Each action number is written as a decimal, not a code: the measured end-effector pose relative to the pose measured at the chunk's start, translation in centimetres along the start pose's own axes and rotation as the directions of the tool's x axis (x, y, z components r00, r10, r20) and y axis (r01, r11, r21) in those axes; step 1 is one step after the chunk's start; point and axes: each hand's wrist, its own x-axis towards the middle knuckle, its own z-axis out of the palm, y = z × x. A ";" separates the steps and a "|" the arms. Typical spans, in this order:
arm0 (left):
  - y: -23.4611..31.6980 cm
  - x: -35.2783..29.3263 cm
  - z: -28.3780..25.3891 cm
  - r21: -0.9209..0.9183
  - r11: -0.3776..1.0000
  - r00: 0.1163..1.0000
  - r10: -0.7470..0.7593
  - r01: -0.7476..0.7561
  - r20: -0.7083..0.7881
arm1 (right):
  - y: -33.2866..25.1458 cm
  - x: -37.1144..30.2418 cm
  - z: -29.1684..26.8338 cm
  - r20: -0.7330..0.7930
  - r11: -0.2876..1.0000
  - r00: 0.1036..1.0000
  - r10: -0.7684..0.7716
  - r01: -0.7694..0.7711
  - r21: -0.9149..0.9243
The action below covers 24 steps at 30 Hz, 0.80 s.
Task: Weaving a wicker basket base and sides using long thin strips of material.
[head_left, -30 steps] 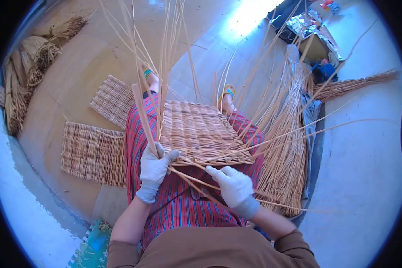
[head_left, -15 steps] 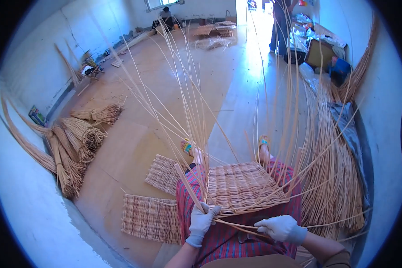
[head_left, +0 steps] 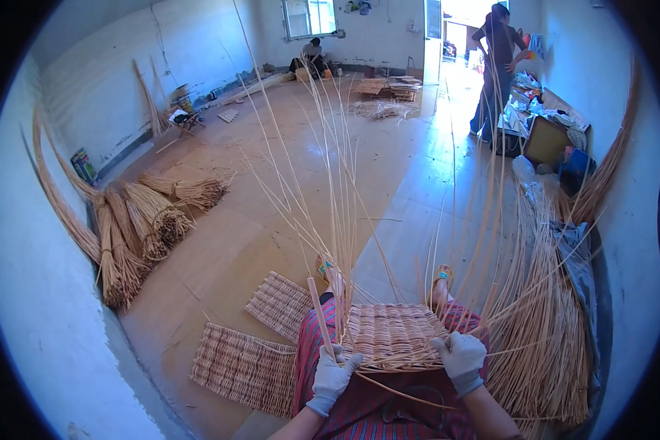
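A woven wicker panel lies across my lap, with long thin rods rising from its edges. My left hand, in a white glove, is closed round its near left corner, where a thick upright stick stands. At the near right corner, my right hand, also gloved, has its fingers curled over the rods; its exact hold is partly hidden. Between the hands, a loose wicker rod runs from near my left hand over my striped red cloth, its end lying free.
Two finished-looking woven panels lie on the floor at my left. Tied wicker bundles rest by the left wall. A large heap of loose rods spreads at my right. One person stands by the doorway; another sits far back.
My right hand has left the loose rod in front and moved up to the panel's right corner. The left hand keeps its corner. The view has tilted up, showing more of the far room.
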 end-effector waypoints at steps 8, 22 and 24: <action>-0.8 -1.0 0.6 -0.023 0.998 0.998 0.059 -0.058 0.012 | -0.6 -3.0 -4.3 0.159 0.943 0.960 0.229 -0.259 0.209; 0.7 -0.5 0.2 -0.076 0.981 0.982 0.171 -0.177 -0.086 | -4.7 11.4 -10.8 -0.021 0.825 0.977 0.211 -0.167 0.540; -2.0 -0.3 0.4 -0.036 0.979 0.971 0.191 -0.198 -0.143 | -3.1 8.0 -8.4 0.120 0.740 0.963 0.243 -0.264 0.618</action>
